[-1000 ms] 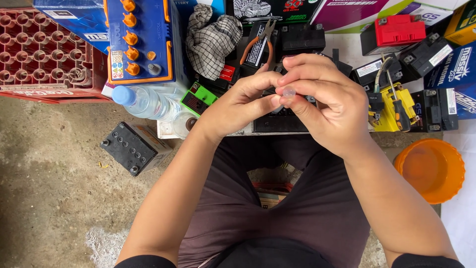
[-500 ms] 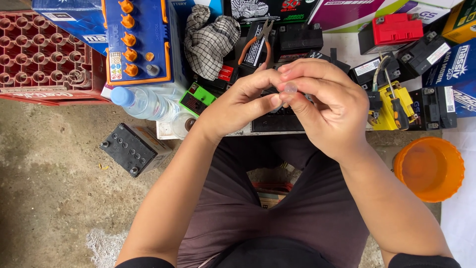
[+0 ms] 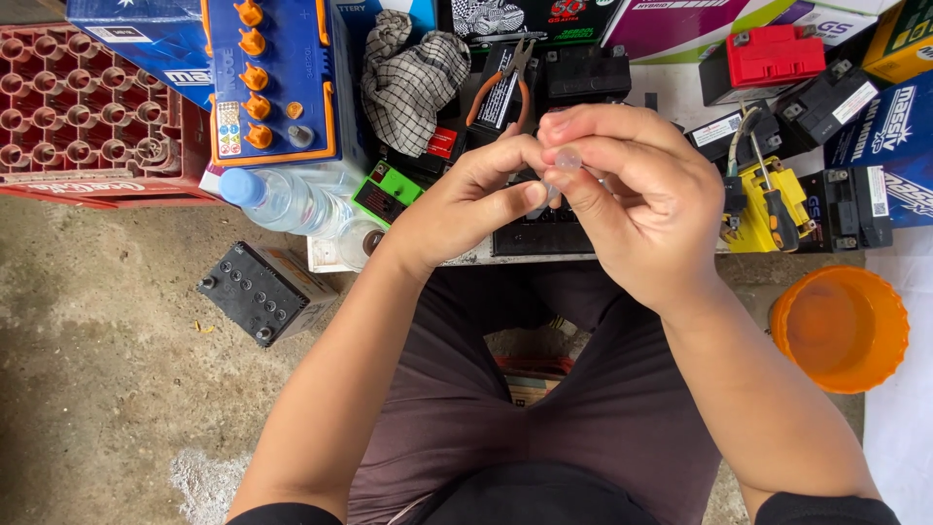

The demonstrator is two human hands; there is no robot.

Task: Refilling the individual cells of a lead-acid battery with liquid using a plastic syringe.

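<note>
Left hand: our left hand (image 3: 466, 209) is raised over the low bench, its thumb and forefinger pressed together on the small clear piece.
Right hand: our right hand (image 3: 637, 199) meets the left one, fingers curled, and its thumb and forefinger pinch the same piece from the right side.
Small clear piece: the small clear piece (image 3: 567, 158) sits between the fingertips of both hands, in the middle of the scene; it looks like a tiny transparent cap or tube end, but we cannot tell its exact shape.
Below the hands: a black battery (image 3: 544, 231) lies on the bench just under our fingers, partly hidden.
Far side: orange-handled pliers (image 3: 505, 78) rest on another black battery, and a checked cloth (image 3: 413, 78) is crumpled to the left of them.
Left side: a blue battery with orange caps (image 3: 272, 83) stands far left, a plastic water bottle (image 3: 282, 199) lies near it, and a small black battery (image 3: 262, 290) sits on the concrete floor.
Right side: a yellow battery (image 3: 777, 209) with a screwdriver (image 3: 773, 194) across it, and an orange bowl (image 3: 841, 331) nearer to us.
</note>
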